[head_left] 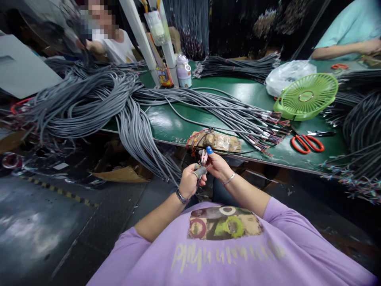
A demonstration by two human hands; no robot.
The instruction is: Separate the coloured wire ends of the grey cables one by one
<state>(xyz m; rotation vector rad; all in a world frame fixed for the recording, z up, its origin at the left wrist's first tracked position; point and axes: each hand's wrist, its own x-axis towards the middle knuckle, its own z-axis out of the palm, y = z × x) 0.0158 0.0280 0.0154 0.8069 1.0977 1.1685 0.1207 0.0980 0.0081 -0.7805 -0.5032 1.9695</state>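
Just off the table's front edge, my left hand (189,182) is closed around the end of a grey cable (200,171). Thin coloured wires stick out of that end toward my right hand (220,167). The right fingers are closed on these wires, and a blue fingertip cover (209,150) sits on one digit. Between the hands and the table edge is a small pale piece with red marks (204,156); its kind is unclear. Right behind it lies a wooden block (220,142) with tape and red and black leads.
Grey cables (98,99) spread over the green table (166,123) and hang off its left front. At the right are orange-handled scissors (306,143), a green fan (308,95) and a plastic bag (288,75). A bottle (183,71) stands behind. Two other people sit across.
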